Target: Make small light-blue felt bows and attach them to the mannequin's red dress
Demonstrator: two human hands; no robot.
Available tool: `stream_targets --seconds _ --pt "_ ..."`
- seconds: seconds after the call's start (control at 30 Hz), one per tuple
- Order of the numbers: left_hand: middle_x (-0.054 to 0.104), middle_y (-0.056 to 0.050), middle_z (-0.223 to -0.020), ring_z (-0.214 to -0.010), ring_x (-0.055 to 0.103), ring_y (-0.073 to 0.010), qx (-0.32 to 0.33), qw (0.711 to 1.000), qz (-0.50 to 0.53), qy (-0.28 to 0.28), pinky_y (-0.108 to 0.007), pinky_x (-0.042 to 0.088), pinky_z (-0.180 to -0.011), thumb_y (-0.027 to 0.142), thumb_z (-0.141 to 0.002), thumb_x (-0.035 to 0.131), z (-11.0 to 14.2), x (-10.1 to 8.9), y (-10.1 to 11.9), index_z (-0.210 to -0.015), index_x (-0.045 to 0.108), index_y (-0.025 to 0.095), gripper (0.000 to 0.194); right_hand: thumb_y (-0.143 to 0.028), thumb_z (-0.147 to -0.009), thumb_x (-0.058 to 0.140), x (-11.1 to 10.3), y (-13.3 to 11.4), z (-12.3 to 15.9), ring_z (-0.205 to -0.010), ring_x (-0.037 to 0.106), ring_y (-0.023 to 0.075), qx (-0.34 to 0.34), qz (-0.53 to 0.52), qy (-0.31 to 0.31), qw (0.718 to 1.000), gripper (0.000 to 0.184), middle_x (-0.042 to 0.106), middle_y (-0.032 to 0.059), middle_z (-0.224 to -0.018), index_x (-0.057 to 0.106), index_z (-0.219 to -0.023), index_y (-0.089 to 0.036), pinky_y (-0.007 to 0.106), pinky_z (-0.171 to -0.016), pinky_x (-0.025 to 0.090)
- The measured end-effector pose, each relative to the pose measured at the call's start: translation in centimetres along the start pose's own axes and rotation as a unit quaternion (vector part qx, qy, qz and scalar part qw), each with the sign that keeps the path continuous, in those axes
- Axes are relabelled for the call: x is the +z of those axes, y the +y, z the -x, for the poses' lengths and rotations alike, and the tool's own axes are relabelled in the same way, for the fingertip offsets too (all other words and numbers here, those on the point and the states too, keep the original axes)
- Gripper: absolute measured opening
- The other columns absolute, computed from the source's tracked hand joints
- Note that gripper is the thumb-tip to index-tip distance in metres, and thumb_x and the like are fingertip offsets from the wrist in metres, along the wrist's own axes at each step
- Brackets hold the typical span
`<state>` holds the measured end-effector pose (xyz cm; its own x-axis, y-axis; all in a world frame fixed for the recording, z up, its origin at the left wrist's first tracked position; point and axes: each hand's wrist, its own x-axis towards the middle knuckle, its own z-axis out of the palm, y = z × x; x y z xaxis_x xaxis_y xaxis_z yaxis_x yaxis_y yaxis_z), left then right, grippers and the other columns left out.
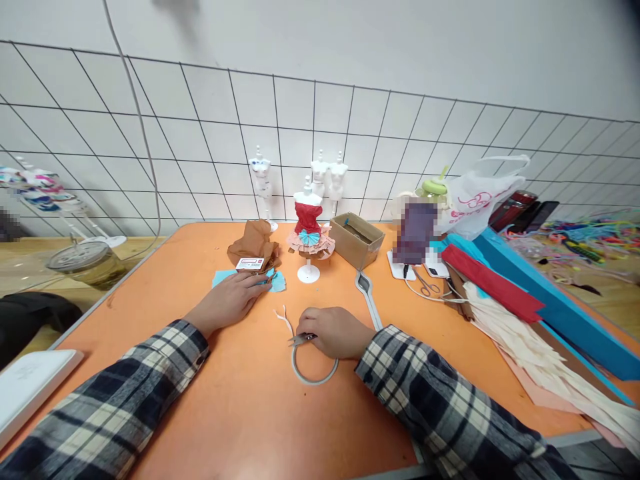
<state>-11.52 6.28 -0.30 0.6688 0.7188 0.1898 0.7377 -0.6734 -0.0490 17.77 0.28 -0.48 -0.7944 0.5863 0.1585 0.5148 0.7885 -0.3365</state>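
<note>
My left hand (pixel 239 295) lies palm down with its fingers stretched over light-blue crepe paper (pixel 278 283). Beside it are crumpled brown crepe paper (pixel 256 239) and a small white labelled box (pixel 250 264). My right hand (pixel 334 331) is closed on small scissors (pixel 300 340), whose blades point left. Under that hand, a thin grey-white ring (pixel 313 382) lies on the table, near a few curled white strips (pixel 286 319). Behind both hands stands a small dress form (pixel 309 212) in a red bodice and a ruffled peach skirt with a blue bow.
A cardboard box (pixel 356 243) stands right of the dress form. A grey long-handled tool (pixel 369 299) lies near my right wrist. Other scissors (pixel 426 285), red paper (pixel 493 283) and cream paper strips (pixel 520 333) lie rightward. White mini mannequins (pixel 320 170) line the wall.
</note>
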Motion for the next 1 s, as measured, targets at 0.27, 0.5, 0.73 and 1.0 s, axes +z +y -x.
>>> stream_targets --seconds 0.27,0.5,0.73,1.0 --pt "0.067 -0.013 -0.115 -0.105 0.06 -0.0288 -0.121 0.978 0.051 0.16 -0.042 0.043 -0.091 0.041 -0.094 0.04 0.7 -1.3 0.9 -0.118 0.058 0.018 0.038 -0.013 -0.089 0.051 0.0 0.3 0.6 -0.087 0.061 0.0145 0.08 -0.158 0.155 0.972 0.017 0.068 0.0026 -0.097 0.062 -0.1 -0.02 0.025 -0.078 0.044" --pt "0.047 -0.004 -0.05 -0.052 0.044 -0.0172 0.021 0.907 0.42 0.003 -0.032 0.037 -0.055 0.067 -0.088 0.035 1.8 -2.8 7.5 -0.049 0.052 0.021 0.062 -0.027 -0.084 0.057 0.4 -0.4 0.4 -0.053 0.043 0.0107 0.204 -0.262 0.319 0.887 0.01 0.053 -0.0041 -0.069 0.052 -0.091 -0.021 0.023 -0.053 0.037" --pt "0.052 -0.001 -0.065 -0.047 0.034 -0.0088 -0.204 0.66 0.719 0.075 -0.023 0.026 -0.044 0.063 -0.084 0.052 0.4 -0.7 12.5 -0.084 0.067 0.018 0.047 -0.026 -0.082 0.061 0.8 -1.4 0.4 -0.062 0.054 0.0127 0.149 -0.218 0.314 0.912 0.01 0.063 0.0021 -0.084 0.06 -0.089 -0.02 0.025 -0.06 0.046" --pt "0.057 -0.001 -0.07 -0.056 0.041 -0.0087 -0.267 0.543 0.79 0.1 -0.021 0.035 -0.051 0.042 -0.073 0.075 0.2 -0.7 12.7 -0.088 0.071 0.018 0.029 -0.018 -0.086 0.056 1.3 -1.5 0.1 -0.085 0.062 0.0163 0.036 -0.127 0.26 0.957 0.007 0.066 0.0046 -0.089 0.06 -0.091 -0.021 0.027 -0.078 0.05"
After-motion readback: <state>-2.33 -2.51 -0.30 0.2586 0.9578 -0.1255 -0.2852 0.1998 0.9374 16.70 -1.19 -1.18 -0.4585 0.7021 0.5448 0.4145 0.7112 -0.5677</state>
